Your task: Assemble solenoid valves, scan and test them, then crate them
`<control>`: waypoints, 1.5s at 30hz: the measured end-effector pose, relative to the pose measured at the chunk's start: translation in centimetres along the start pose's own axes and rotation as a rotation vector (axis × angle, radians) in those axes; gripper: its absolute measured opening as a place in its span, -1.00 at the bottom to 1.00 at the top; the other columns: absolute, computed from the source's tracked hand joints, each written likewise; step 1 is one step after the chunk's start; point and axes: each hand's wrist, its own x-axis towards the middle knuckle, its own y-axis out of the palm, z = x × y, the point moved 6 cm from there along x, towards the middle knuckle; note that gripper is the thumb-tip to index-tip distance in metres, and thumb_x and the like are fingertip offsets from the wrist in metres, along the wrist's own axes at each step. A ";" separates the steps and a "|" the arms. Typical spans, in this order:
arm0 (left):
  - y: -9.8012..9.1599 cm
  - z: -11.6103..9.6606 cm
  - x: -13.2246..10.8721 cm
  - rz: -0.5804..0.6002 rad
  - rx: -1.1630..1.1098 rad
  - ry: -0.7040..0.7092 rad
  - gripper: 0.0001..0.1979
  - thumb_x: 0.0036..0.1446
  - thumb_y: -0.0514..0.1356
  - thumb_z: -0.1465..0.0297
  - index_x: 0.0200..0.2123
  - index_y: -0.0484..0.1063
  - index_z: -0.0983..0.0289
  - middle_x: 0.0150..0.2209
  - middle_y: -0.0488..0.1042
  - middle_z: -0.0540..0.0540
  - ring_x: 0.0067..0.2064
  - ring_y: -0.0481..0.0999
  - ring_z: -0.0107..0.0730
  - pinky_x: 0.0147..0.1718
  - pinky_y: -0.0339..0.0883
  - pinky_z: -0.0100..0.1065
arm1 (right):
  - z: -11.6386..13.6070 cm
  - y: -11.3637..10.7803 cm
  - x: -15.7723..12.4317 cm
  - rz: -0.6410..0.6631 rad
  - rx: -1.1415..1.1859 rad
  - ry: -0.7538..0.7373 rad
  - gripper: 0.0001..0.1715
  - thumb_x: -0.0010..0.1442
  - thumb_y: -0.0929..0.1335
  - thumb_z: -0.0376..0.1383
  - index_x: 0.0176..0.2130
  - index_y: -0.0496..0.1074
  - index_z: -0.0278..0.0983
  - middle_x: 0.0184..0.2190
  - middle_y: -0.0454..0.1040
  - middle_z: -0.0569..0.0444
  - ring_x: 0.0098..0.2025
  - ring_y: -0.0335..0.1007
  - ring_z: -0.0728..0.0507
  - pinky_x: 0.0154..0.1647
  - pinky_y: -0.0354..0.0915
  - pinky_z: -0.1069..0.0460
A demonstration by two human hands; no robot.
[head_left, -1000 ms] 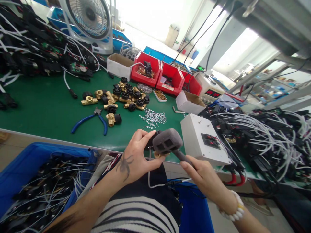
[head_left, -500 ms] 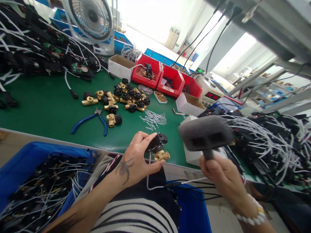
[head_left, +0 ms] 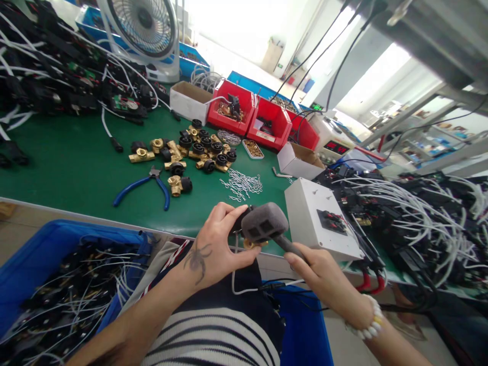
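1. Head view: a person sat at a green bench [head_left: 72, 175], working at its near edge with both bare hands.
2. The left hand [head_left: 215, 249] gripped a black-and-brass assembly [head_left: 249, 244] between thumb and fingers, just past the bench's near edge, above the lap. A white cable [head_left: 234, 277] hung from it.
3. The right hand [head_left: 318, 269] was closed around the handle of a grey mallet [head_left: 265, 221]. The mallet's head covered most of the assembly; from where I stood, I could not tell whether they touched.
4. Beyond the hands lay a loose pile of silvery wire clips [head_left: 243, 184]. Further left were blue-handled pliers [head_left: 131, 190], their handles spread, near a cluster of brass fittings with black caps [head_left: 208, 148].
5. Right of the mallet stood a pale grey box [head_left: 305, 216], beside a heap of black parts with white cables [head_left: 412, 208].
6. Red bins [head_left: 263, 136] lined the back, and a fan [head_left: 145, 20] stood at the far left.
7. Below the bench, on the left, a blue crate [head_left: 30, 251] held more cabled black parts.
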 end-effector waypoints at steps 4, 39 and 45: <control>0.1 0.0 -0.1 0.002 0.007 0.015 -0.40 0.03 0.34 0.34 0.17 0.35 0.26 -0.08 0.34 0.16 -0.02 0.42 -0.17 0.02 0.48 -0.05 | 0.1 -0.6 0.0 -0.072 -0.018 -0.031 -0.31 0.36 0.13 0.21 -0.54 0.17 -0.22 -0.71 0.13 0.19 -0.65 0.02 -0.01 -0.61 -0.07 0.05; 0.0 -0.4 -0.2 -0.022 0.006 0.054 -0.73 0.00 0.37 0.37 -0.31 0.32 0.27 -0.07 0.41 0.19 0.04 0.44 -0.12 0.03 0.44 0.00 | 0.5 -0.9 -1.0 -0.035 -0.027 0.055 -0.27 0.33 0.15 0.25 -0.56 0.20 -0.23 -0.70 0.18 0.16 -0.65 0.08 -0.01 -0.62 -0.07 0.06; -0.2 -0.3 -0.1 -0.026 0.008 0.049 -0.72 -0.03 0.37 0.39 -0.34 0.30 0.26 -0.07 0.41 0.19 0.04 0.44 -0.11 0.03 0.44 -0.02 | 0.7 -2.0 -0.8 -0.160 0.052 0.013 -0.26 0.36 0.06 0.24 -0.56 0.17 -0.21 -0.71 0.10 0.19 -0.67 -0.01 0.00 -0.64 -0.06 0.05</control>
